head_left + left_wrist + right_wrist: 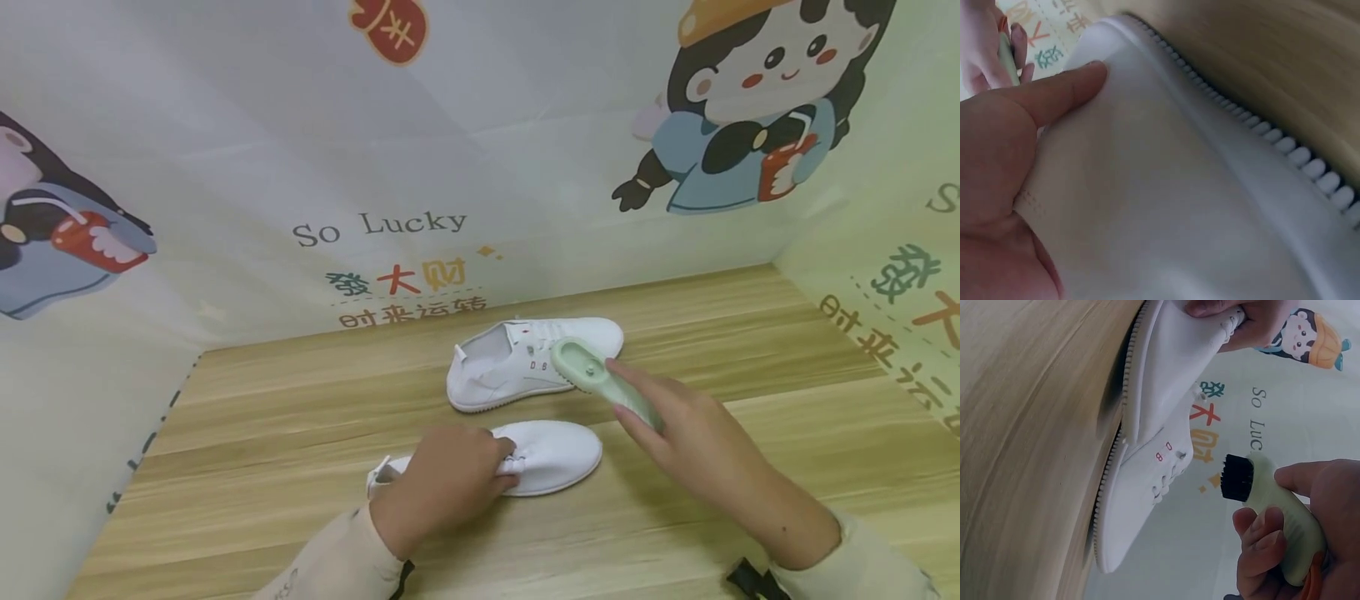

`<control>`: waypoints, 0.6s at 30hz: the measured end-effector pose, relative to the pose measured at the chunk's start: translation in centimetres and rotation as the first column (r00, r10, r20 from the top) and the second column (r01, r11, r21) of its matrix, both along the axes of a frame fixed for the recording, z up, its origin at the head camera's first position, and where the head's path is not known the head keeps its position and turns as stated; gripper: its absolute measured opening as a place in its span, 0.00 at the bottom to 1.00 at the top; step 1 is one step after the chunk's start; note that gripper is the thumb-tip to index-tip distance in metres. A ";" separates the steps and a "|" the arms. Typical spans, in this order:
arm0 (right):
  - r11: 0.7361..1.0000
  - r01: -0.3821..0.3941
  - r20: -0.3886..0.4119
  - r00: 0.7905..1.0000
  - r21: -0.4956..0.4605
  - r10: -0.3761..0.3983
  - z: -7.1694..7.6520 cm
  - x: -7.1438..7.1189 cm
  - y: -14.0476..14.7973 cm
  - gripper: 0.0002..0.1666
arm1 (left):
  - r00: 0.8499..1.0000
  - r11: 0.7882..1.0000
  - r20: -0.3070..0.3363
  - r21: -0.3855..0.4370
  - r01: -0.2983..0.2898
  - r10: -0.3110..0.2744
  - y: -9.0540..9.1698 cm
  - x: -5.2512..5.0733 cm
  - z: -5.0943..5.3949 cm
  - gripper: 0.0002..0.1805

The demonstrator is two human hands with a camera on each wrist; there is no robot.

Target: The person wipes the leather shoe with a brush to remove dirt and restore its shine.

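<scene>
A white lace-up shoe (558, 458) lies nearer to me on the wooden surface, toe pointing right. My left hand (453, 471) grips it over the laces; in the left wrist view the thumb presses on the side of the shoe (1141, 169). My right hand (686, 421) holds a pale green brush (581, 365) by its handle, above and right of the near shoe's toe. Black bristles (1237, 478) show in the right wrist view, apart from both shoes. Behind, a second white shoe (487, 371) stands upright, partly covered by the brush in the head view.
Wood-grain flooring (300, 408) spreads under both shoes. A pale printed backdrop (225, 167) with cartoon figures and lettering rises behind and at both sides. An orange strap (1314, 578) hangs at the brush handle.
</scene>
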State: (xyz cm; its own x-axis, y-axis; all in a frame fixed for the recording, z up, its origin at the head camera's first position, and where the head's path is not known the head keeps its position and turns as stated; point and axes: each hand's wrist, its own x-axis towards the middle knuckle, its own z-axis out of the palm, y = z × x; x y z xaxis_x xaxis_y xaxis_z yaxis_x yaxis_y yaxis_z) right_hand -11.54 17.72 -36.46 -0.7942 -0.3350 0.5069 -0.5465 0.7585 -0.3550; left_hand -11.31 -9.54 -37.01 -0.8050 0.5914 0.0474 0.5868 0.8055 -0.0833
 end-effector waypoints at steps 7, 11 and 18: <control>0.999 0.042 0.015 0.999 0.015 -0.042 0.6 -0.3 0.5 0.29 | 0.999 1.000 -0.025 -0.015 -0.027 0.026 2.9 -0.2 -0.1 0.14; 0.999 0.035 0.016 0.999 0.008 -0.035 0.7 -0.4 0.7 0.29 | 0.999 0.999 -0.013 -0.027 -0.035 0.034 4.2 -0.3 -0.1 0.13; 0.999 0.051 -0.027 0.998 -0.007 -0.051 0.9 -0.4 0.9 0.29 | 0.999 0.999 -0.026 -0.039 -0.035 0.034 5.3 -0.4 -0.3 0.13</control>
State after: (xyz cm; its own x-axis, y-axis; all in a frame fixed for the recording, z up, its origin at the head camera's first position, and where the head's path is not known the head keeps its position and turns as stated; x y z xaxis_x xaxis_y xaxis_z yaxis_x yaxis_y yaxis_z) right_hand -11.92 18.66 -35.57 -0.7958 -0.2912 0.5309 -0.5170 0.7833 -0.3453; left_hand -11.69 -4.27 -37.34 -0.8241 0.5647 0.0449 0.5557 0.8212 -0.1296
